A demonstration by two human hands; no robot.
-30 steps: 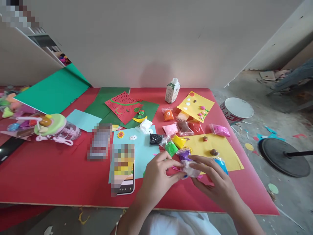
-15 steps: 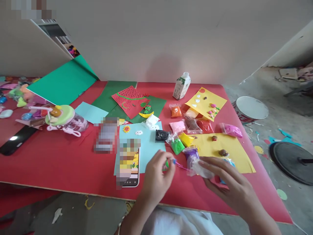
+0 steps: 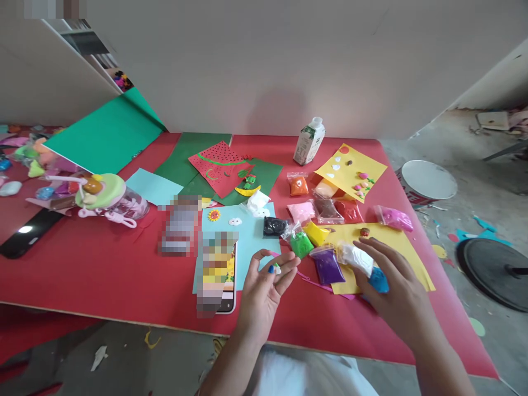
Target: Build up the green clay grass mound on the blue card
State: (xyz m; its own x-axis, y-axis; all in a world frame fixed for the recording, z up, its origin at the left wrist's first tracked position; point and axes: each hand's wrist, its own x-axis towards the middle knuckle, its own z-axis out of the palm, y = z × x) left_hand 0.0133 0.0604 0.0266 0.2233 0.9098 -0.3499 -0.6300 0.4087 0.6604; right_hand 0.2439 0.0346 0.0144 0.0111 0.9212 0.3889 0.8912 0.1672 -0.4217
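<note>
My left hand is turned palm up over the table's front half, its fingers curled around small bits of clay. A tiny blue piece and a white-and-green piece show at its fingers. Behind it, a thin pink tool slants toward the purple clay bag; whether the hand touches the tool is unclear. My right hand has thumb and fingers around a bag of white clay, over the yellow sheet. Beside its thumb lies a blue clay bag.
Several clay bags, including green and black, lie mid-table. A phone rests on the light blue sheet. A carton stands at the back; a lidded cup is at left.
My right hand has carried the white clay bag up and right, uncovering the purple bag. My left hand has turned its palm up, showing the small clay pieces.
</note>
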